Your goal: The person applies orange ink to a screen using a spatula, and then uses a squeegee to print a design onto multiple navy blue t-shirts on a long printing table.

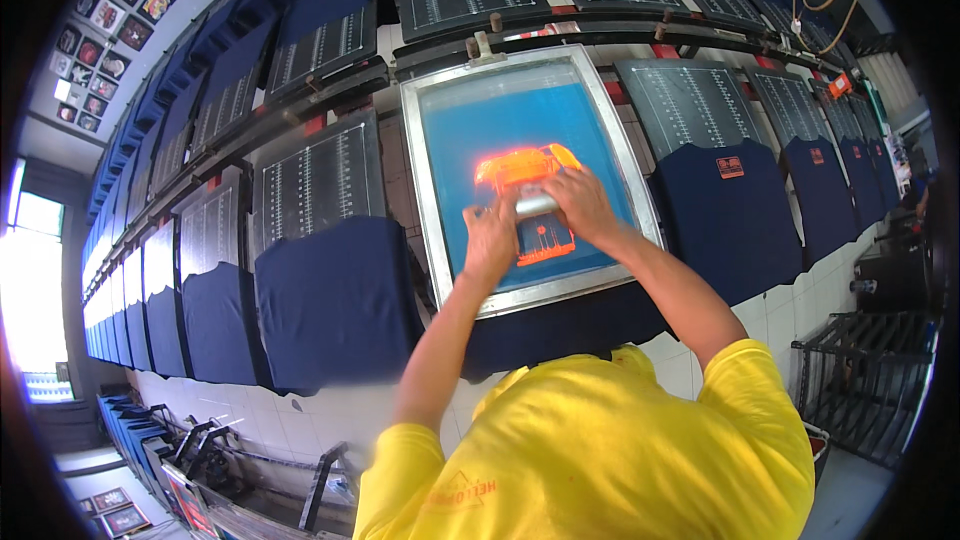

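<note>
A screen printing frame (632,172) with a silver metal rim and blue mesh lies over a navy T-shirt (570,328) on a board. Bright orange ink (520,166) is heaped on the mesh, and more orange lies in the printed shape nearer me. Both hands grip a short squeegee (536,204) with a pale, silvery handle. My left hand (490,236) is closed on its left end, and my right hand (583,204) is closed on its right end. The squeegee's blade is hidden behind its handle and the ink.
Navy T-shirts (335,300) lie on dark ruled boards (320,172) in rows to both sides and beyond. On the right, a shirt (725,220) bears a small orange print. A rail (440,58) runs behind the frame. A black metal rack (865,365) stands at the lower right.
</note>
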`<state>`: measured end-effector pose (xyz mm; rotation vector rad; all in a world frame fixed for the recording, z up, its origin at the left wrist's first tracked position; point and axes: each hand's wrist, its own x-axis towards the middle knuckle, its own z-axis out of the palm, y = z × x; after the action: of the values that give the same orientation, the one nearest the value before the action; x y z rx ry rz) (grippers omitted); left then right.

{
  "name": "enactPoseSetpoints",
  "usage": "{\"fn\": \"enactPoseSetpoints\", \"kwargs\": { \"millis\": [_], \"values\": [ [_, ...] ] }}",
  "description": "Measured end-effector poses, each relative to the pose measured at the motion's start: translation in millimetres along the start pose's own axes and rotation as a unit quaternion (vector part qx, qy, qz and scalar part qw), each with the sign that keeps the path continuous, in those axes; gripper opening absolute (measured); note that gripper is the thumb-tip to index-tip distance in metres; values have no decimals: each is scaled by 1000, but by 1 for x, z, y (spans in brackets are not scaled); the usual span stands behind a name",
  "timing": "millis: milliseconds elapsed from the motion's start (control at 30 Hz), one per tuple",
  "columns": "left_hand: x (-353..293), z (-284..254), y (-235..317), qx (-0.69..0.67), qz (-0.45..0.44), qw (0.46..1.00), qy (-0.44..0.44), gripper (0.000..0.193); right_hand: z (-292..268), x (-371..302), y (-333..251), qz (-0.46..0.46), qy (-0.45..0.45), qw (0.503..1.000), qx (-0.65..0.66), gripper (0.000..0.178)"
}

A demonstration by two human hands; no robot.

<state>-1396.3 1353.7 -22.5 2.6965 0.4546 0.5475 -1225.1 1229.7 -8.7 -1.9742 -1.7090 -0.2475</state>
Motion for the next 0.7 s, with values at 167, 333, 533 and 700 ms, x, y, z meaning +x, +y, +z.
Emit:
{"fn": "enactPoseSetpoints", "kwargs": {
  "millis": [167,333,533,700],
  "values": [
    [35,-19,-12,-13,0,1000,-24,38,-14,33,12,16,-42,999,21,26],
    [-29,-31,25,-3,44,999,10,46,-30,-29,-31,26,-46,999,6,40],
    [-94,-17,59,-51,14,999,1,52,-41,-81,-63,17,-49,998,28,31],
    [-56,-6,35,-26,-1,1000,6,50,-12,-56,-34,6,-42,999,-17,38]
  ]
}}
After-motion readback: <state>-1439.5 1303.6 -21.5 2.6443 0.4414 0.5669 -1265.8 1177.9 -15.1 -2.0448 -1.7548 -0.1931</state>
